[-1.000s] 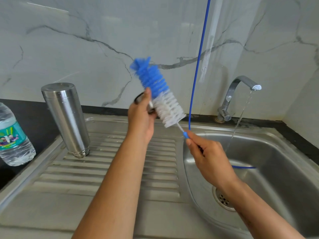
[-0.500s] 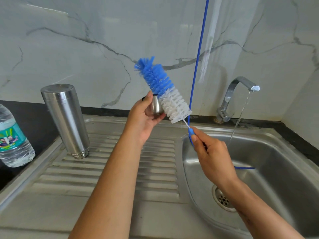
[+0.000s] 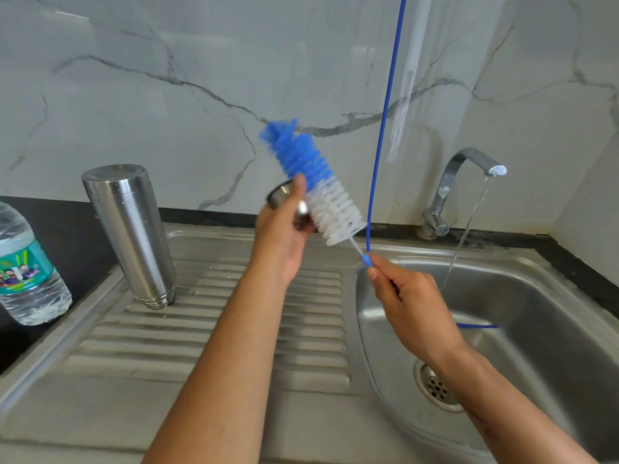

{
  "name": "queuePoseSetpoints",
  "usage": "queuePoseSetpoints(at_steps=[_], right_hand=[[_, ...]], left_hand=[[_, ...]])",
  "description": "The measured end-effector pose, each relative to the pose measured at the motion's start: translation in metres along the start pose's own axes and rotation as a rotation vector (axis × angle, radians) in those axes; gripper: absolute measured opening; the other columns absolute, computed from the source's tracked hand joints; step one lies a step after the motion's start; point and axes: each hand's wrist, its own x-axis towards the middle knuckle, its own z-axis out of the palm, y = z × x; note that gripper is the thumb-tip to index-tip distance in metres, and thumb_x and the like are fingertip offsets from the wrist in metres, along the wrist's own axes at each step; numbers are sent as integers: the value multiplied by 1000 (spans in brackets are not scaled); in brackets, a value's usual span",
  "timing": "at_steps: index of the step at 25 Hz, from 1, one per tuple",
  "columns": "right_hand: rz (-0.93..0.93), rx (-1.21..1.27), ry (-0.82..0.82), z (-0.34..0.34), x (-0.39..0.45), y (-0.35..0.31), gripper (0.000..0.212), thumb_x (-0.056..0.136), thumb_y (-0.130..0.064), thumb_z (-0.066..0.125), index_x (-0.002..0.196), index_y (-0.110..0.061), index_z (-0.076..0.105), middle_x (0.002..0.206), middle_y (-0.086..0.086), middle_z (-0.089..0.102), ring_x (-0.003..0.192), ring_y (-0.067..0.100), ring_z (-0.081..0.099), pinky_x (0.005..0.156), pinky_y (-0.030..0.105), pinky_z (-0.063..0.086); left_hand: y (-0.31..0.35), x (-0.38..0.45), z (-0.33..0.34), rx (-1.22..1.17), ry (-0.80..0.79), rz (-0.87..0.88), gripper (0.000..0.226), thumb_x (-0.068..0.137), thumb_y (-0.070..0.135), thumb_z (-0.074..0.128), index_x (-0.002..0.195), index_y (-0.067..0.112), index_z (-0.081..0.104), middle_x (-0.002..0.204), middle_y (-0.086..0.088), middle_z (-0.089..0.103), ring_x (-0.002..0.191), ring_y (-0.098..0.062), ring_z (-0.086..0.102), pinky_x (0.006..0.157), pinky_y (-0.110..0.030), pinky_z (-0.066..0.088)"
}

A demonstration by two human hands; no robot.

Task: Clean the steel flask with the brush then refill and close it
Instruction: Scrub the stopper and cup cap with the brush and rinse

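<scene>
A stainless-steel sink unit spreads beneath both hands, its ribbed drainboard under the left forearm and its basin under the right hand, with a drain strainer below that wrist. Behind the hands rises a white marble wall veined in grey, and a black countertop borders the sink to the left. Well to the left of the left hand, the steel flask stands inverted on the drainboard, mouth end down, its brushed body bright and tilted slightly leftward. Farther left sits a plastic water bottle with a teal label. To the right of the right hand, a chrome tap runs a thin stream into the basin. A thin blue cord hangs down past the brush and lies in the basin. The bottle brush, blue bristles at the tip and white below, angles up between the hands. The right hand pinches its blue handle, fingers curled. The left hand grips a small steel cap against the white bristles; the cap is blurred.
</scene>
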Motion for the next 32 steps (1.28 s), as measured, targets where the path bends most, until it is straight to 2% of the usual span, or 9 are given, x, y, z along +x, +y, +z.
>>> queuePoseSetpoints(at_steps=[3,5,8,13,16,18,23,28,32], right_hand=[[41,26,105,-5,3,0,33,106,-19,53,132,-35,64,51,-5,41,50,9,33,49,19,30],[-16,9,2,-4,3,-2,32,105,-20,53,131,-29,68,55,-3,37,53,9,31,50,20,29],[-46,0,-63,0,-1,-1,31,105,-20,53,131,-25,69,54,-9,34,52,10,31,50,19,30],[55,70,112,-6,3,0,33,106,-20,51,133,-32,65,53,-7,36,50,8,30,47,17,30],[48,81,95,-6,1,-2,31,106,-21,51,130,-29,68,57,7,46,53,8,32,49,20,32],[49,71,96,-5,1,-2,29,107,-21,50,127,-28,69,53,-6,38,51,9,30,47,19,30],[47,-5,141,-2,0,-2,32,106,-19,51,133,-24,67,53,-8,34,50,12,31,48,21,29],[-8,2,-130,-4,0,1,26,106,-22,50,117,-10,71,57,-10,36,53,8,31,50,21,28],[30,18,73,-8,1,-1,28,106,-19,51,124,-22,72,51,-10,36,48,10,32,47,19,29]], left_hand=[[-11,-10,19,118,-86,-41,27,93,23,70,116,9,65,108,-9,75,102,-22,72,98,-41,57],[-4,-2,8,39,-17,29,37,90,25,72,119,4,64,109,-10,75,101,-22,72,93,-40,60],[3,6,-9,-26,29,47,47,92,29,71,128,0,61,116,-12,72,110,-27,69,103,-48,55],[-9,-7,11,170,-123,-110,18,93,32,70,108,23,64,103,3,75,99,-16,66,87,-32,48],[-1,-1,0,88,-58,-61,25,93,27,71,115,17,62,104,-2,74,99,-17,67,85,-30,50],[3,4,-6,24,-51,-76,22,96,21,67,115,11,62,103,-7,75,101,-23,70,88,-34,57],[-12,-7,14,98,-152,-124,23,98,27,65,116,13,66,109,-7,77,103,-22,74,92,-37,60],[3,9,-12,-140,18,34,27,98,26,67,118,7,65,117,-13,74,110,-28,72,95,-47,59],[-3,-3,2,2,-147,-128,18,99,24,62,111,12,66,115,-12,73,110,-27,69,94,-41,58]])
